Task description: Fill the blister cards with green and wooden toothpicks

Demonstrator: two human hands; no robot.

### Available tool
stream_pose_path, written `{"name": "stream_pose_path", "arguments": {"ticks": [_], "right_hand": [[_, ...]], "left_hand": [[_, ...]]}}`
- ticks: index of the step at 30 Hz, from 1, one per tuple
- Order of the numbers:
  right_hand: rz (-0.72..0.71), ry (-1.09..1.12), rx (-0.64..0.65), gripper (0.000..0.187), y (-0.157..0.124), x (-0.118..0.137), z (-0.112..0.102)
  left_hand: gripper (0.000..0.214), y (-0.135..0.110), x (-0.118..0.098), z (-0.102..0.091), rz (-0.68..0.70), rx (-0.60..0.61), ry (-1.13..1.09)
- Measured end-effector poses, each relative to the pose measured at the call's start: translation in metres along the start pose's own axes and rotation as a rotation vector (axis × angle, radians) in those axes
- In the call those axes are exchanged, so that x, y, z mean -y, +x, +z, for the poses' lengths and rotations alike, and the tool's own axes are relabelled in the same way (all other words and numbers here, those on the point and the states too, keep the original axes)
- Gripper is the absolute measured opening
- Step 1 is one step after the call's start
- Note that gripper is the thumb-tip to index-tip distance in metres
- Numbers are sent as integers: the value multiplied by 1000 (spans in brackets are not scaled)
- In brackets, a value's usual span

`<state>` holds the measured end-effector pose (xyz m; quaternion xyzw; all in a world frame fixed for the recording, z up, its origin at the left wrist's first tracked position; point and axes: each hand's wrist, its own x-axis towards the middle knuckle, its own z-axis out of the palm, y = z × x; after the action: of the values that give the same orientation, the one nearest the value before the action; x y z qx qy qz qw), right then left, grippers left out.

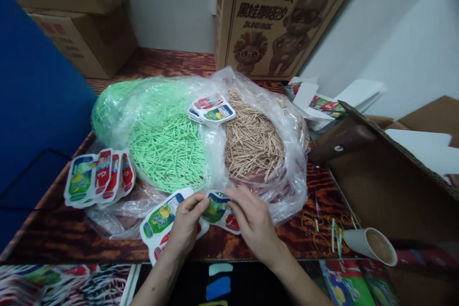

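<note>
A small pouch (219,210) printed with green and red drink bottles is between my two hands. My left hand (186,222) pinches its left side between thumb and fingers. My right hand (254,220) closes on its upper right part. More printed pouches (159,220) lie partly under my left hand. Just beyond my hands, short bright green sticks (168,153) fill one open clear plastic bag, and thin brown sticks (251,138) fill another. A few pouches (213,109) rest on the plastic between the two piles.
Overlapping pouches (82,179) lie at the table's left. A tipped paper cup (371,246), rubber bands (319,234) and loose green sticks sit at the right, beside an open cardboard box (387,191). A tall printed carton (279,19) stands at the back.
</note>
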<state>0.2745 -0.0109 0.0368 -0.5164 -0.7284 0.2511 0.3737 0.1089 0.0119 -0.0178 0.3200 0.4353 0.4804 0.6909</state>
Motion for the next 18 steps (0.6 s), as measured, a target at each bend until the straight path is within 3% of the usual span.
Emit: {"name": "stream_pose_path", "arguments": {"ticks": [6, 10, 12, 14, 16, 18], "right_hand": [[75, 58, 73, 23, -6, -5, -6], [108, 21, 190, 14, -1, -5, -18], [119, 21, 212, 15, 2, -5, -24], [131, 48, 185, 17, 4, -5, -28], [132, 65, 158, 17, 5, -4, -27], [133, 77, 166, 14, 6, -3, -22]], "left_hand": [[15, -1, -5, 5, 28, 129, 286], [16, -3, 0, 12, 121, 38, 320], [18, -4, -1, 13, 103, 38, 307], [20, -5, -6, 12, 3, 148, 292], [25, -4, -12, 10, -130, 344, 320], [27, -2, -17, 10, -157, 399, 340]]}}
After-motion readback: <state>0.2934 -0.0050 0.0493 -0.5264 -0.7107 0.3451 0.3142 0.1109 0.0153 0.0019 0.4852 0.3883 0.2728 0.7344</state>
